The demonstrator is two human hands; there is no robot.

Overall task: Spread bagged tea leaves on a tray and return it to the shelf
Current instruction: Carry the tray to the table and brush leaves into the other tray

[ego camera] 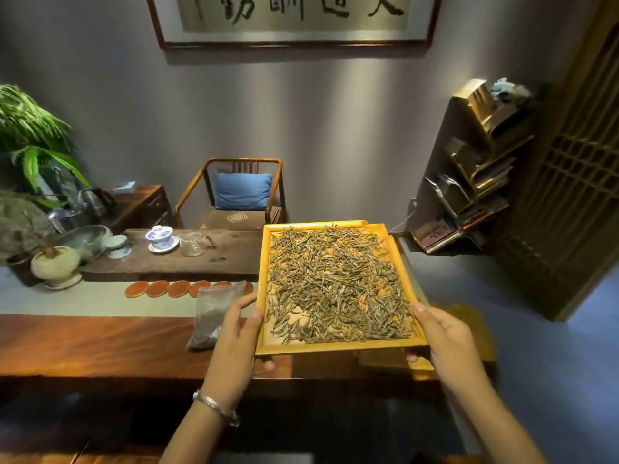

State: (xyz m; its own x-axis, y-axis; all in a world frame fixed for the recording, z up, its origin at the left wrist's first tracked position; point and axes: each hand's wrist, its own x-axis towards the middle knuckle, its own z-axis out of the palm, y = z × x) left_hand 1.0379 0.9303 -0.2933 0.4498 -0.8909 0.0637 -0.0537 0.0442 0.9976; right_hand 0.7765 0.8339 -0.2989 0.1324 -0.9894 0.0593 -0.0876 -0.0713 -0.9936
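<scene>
Head view. A shallow yellow wooden tray (262,289) sits at the centre of the frame, lifted clear of the long wooden table (83,343) and held roughly level, so that the loose load does not slide. Tea leaves (335,283) cover most of its floor in a thin, fairly even layer, with bare wood showing at the lower left corner; the spreading step looks complete. A second tray of the same colour appears to lie beneath it, its rim showing at the upper right, though how the two sit together cannot be told.

The left hand (234,339) takes the tray's left rim near the lower corner: the thumb lies on top of the rim and the curled fingers pass underneath, clamped on the wood. The right hand (442,339) mirrors this on the right rim, thumb on top, fingertips emerging below the near edge. Grips on opposite sides balance the weight and keep the tray flat for carrying.

The clear plastic bag (214,313), partly filled with leaves, lies on the table just left of the left hand, untouched. A dark shelf (469,182) stacked with boxes stands at the right of the frame, well apart from the tray, and is the likely destination.
</scene>
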